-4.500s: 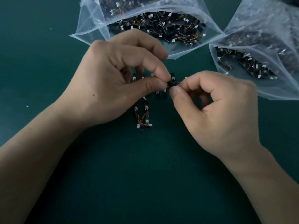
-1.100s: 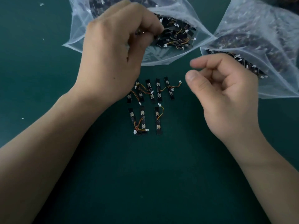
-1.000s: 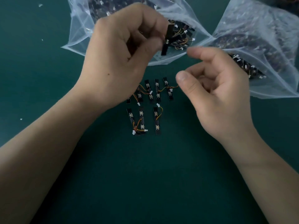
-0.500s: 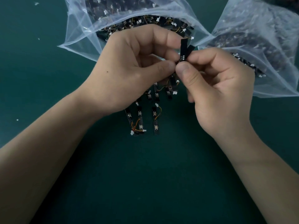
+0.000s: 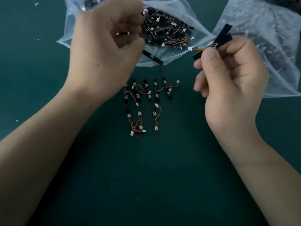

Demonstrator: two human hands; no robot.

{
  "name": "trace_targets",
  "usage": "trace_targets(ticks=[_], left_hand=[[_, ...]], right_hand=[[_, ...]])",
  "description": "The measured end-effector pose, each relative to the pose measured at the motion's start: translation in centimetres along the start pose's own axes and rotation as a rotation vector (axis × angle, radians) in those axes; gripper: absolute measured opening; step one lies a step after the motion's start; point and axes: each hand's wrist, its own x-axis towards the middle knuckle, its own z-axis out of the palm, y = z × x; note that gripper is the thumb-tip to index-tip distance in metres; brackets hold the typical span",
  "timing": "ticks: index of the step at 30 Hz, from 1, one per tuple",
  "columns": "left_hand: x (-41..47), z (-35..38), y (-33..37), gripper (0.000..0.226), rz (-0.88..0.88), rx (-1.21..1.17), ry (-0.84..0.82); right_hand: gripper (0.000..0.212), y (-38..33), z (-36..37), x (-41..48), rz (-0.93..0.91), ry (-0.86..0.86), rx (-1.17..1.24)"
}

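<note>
**Sorting wired strips from the bags**

On the green surface (image 5: 146, 176), finished strips (image 5: 155, 90) lie in two rows between the wrists. Just beyond, the right hand (image 5: 228, 82) has its fingers clamped on two black strips (image 5: 222, 35), with a white plug (image 5: 189, 48) dangling leftward. The left hand (image 5: 104, 51) blocks the open bag (image 5: 69, 30). Its fingers are curled, and I cannot tell whether they grip anything. A second bag (image 5: 268, 38) lies to the far right.

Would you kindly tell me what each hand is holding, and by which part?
The right hand pinches two black strips near their wired lower ends; whether the left hand holds anything cannot be told.
</note>
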Motion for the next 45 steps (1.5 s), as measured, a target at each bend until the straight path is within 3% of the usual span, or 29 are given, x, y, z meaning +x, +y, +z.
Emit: trace_targets(ticks=[4, 8, 12, 15, 21, 26, 33, 35, 40, 45], left_hand=[[0.0, -0.3, -0.3, 0.029, 0.068, 0.228, 0.023], [-0.4, -0.1, 0.5, 0.021, 0.108, 0.105, -0.067], [-0.8, 0.1, 1.3, 0.015, 0.176, 0.011, -0.296], [-1.0, 0.2, 1.4, 0.015, 0.161, -0.061, -0.348], [-1.1, 0.7, 1.4, 0.023, 0.114, -0.203, -0.341], [-0.9, 0.8, 1.2, 0.019, -0.005, -0.385, -0.35], [-0.8, 0.9, 1.2, 0.007, -0.046, -0.387, -0.196], [-0.8, 0.7, 1.1, 0.008, -0.006, -0.328, -0.139], [-0.9, 0.4, 0.4, 0.011, 0.063, -0.231, -0.078], [-1.0, 0.5, 0.1, 0.009, 0.144, -0.168, -0.068]], right_hand=[[0.011, 0.1, 0.1, 0.1, 0.031, -0.009, -0.019], [0.008, 0.3, 0.0, 0.1, 0.02, -0.056, -0.069], [0.007, 0.3, 0.2, -0.3, -0.071, -0.196, -0.146], [0.01, 0.3, 0.2, -0.3, -0.071, -0.217, -0.161], [0.008, 0.6, 0.0, -0.2, -0.06, -0.229, -0.2], [0.028, 0.7, 0.1, -0.6, -0.068, -0.166, -0.172], [0.01, 0.1, -0.3, -0.8, -0.191, -0.139, -0.139], [0.009, 0.1, -1.1, -0.6, -0.287, -0.137, -0.25], [0.016, -0.1, -4.1, -0.7, -0.408, -0.349, -0.493], [0.014, 0.1, -3.8, -1.0, -0.277, -0.683, -0.615]])
